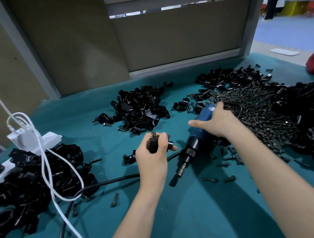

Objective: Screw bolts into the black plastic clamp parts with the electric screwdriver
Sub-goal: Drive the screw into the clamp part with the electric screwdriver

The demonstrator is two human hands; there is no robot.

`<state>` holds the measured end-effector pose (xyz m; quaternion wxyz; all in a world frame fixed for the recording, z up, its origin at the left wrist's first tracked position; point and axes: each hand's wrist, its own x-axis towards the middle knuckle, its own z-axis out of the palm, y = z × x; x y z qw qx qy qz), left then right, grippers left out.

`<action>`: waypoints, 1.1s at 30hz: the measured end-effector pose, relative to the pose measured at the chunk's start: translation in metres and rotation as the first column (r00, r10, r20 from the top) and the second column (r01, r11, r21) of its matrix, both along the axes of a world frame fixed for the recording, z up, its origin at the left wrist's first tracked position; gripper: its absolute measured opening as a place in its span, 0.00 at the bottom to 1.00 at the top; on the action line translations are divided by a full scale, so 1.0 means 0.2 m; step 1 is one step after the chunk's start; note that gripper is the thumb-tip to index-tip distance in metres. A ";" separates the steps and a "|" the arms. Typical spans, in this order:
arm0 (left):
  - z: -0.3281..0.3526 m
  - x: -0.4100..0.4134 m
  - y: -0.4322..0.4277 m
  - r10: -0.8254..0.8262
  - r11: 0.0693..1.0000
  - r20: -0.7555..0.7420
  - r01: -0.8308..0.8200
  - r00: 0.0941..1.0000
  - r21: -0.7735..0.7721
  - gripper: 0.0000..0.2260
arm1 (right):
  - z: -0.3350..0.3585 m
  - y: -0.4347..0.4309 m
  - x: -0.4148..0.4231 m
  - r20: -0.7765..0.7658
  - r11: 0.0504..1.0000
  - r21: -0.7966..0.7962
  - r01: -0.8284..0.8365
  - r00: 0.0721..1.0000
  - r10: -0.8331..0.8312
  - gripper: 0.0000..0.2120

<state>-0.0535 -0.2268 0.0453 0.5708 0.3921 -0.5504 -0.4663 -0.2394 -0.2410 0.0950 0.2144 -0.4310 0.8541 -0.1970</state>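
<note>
My left hand (pixel 153 157) grips a black plastic clamp part (pixel 153 143) above the green table, with a bolt head sticking out of its top. My right hand (pixel 216 120) rests over the blue body of the electric screwdriver (pixel 194 144), which lies tilted on the table with its black nose and socket pointing down-left; the thumb sticks out straight to the left. I cannot tell how far the fingers wrap round the tool. A heap of black bolts (pixel 254 111) lies just right of that hand. Another clamp part (pixel 129 157) lies left of my left hand.
Piles of black clamp parts lie at the back centre (pixel 141 109), far right (pixel 310 119), back right (pixel 226 77) and near left (pixel 31 181). A white power strip (pixel 34 141) with white cables sits at left. A black cable (pixel 101 185) crosses the table. Loose bolts (pixel 219 179) are scattered nearby.
</note>
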 end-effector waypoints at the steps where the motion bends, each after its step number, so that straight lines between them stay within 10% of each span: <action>1: 0.00 0.00 0.00 -0.006 1.000 0.000 0.006 1.000 0.005 0.14 | -0.02 -0.03 0.03 -0.009 1.000 0.006 0.019 1.000 -0.019 0.53; 7: 0.00 0.02 0.01 -0.020 0.998 -0.024 0.021 1.000 0.062 0.08 | -0.06 -0.09 0.05 0.421 0.934 -0.227 0.277 0.892 -0.163 0.35; 13: -0.01 0.01 0.01 0.021 0.996 -0.044 -0.017 0.999 0.086 0.09 | 0.20 -0.05 -0.04 0.896 0.715 -0.428 0.552 0.363 0.257 0.21; 20: 0.00 0.02 -0.02 0.042 0.986 -0.093 -0.026 0.995 0.162 0.08 | 0.20 -0.13 0.00 0.852 0.579 -0.235 0.781 -0.121 0.509 0.14; 33: 0.01 0.03 -0.04 -0.022 0.991 -0.012 0.023 1.000 0.132 0.14 | 0.10 -0.13 -0.08 0.828 0.553 -0.196 0.810 -0.166 0.536 0.19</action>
